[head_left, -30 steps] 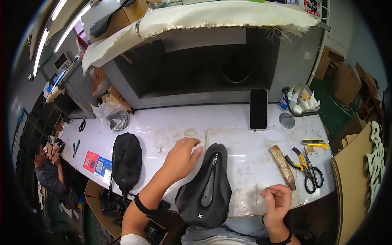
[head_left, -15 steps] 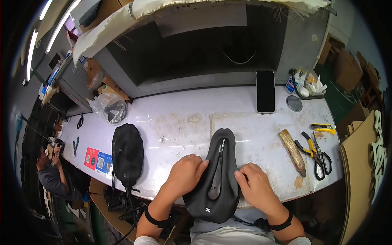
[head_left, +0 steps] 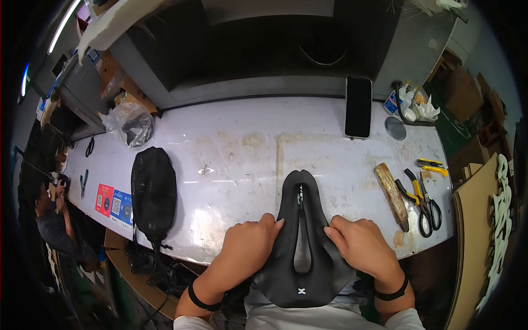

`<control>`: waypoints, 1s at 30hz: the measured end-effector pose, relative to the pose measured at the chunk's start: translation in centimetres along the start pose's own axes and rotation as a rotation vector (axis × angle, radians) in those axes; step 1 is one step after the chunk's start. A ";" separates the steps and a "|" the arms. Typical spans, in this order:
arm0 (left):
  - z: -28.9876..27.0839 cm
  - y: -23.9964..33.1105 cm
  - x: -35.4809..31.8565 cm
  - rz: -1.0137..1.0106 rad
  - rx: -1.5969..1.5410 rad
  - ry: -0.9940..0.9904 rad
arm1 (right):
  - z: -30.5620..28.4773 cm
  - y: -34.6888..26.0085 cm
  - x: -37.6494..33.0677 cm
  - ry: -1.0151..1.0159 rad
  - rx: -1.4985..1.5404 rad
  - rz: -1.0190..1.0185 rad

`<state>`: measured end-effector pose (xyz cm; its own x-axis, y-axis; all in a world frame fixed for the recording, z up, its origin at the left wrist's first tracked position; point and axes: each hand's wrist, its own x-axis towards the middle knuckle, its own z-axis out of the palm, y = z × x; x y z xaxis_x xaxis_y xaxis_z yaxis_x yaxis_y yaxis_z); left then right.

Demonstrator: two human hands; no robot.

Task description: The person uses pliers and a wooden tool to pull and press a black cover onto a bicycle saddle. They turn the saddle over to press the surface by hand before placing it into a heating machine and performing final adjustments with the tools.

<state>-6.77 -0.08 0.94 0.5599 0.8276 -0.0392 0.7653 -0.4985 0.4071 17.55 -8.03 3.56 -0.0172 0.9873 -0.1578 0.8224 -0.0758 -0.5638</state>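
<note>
A black bicycle saddle (head_left: 324,264) with a long central slot lies in front of me, its narrow nose over the bench and its wide rear toward my body. My left hand (head_left: 250,242) grips the saddle's left edge, thumb along the top and the other fingers curled under, out of sight. On the opposite edge, my right hand (head_left: 360,242) grips in the same way, thumb on the upper surface. White marks show near the nose and on the rear.
A black drawstring pouch (head_left: 154,192) lies left on the white bench (head_left: 231,165). Rightward are a worn wooden handle (head_left: 390,195), pliers (head_left: 410,190), scissors (head_left: 429,212) and a yellow cutter (head_left: 433,166). A phone (head_left: 358,107) stands at the back. Another person (head_left: 55,214) works far left.
The saddle has turned slightly and sits flatter, its top facing up more squarely. Both hands have shifted a little with it. My view has tilted down somewhat.
</note>
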 end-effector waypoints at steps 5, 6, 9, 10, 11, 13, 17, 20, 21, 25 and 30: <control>0.5 0.7 -0.3 -0.005 -0.010 -0.004 | 0.3 0.3 -0.4 0.010 -0.053 0.020; 0.7 0.6 -0.4 -0.005 -0.026 0.003 | 0.7 0.2 -0.5 0.077 -0.084 0.043; 0.8 0.5 -0.6 -0.019 -0.052 0.027 | 1.5 0.6 -0.4 0.263 -0.087 0.017; 0.7 0.6 -0.6 -0.033 -0.064 0.048 | 1.7 0.8 -0.3 0.384 -0.063 -0.034; 0.7 0.6 -0.7 -0.030 -0.062 0.044 | 1.7 0.9 -0.2 0.386 -0.060 -0.029; 0.7 0.6 -0.7 -0.046 -0.040 0.044 | 1.5 1.0 0.4 0.241 0.055 -0.031; 0.7 1.3 -0.8 -0.029 -0.018 0.097 | 1.7 0.6 1.4 0.145 0.033 -0.083; 1.0 2.0 -0.8 -0.022 0.071 0.153 | 1.9 0.3 1.7 0.155 0.047 -0.055; 1.1 2.1 -0.9 -0.039 0.126 0.161 | 2.1 0.3 1.7 0.151 -0.060 -0.063; 1.3 1.5 -1.0 -0.014 0.210 0.195 | 2.8 0.8 1.7 0.181 -0.238 -0.146; 1.6 0.4 -0.6 0.028 0.204 0.126 | 2.7 1.1 1.6 0.083 -0.267 -0.105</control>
<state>-6.28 -1.23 -0.29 0.5475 0.8321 0.0892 0.8055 -0.5529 0.2135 16.94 -6.92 0.51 -0.0731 0.9966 -0.0371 0.9392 0.0563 -0.3387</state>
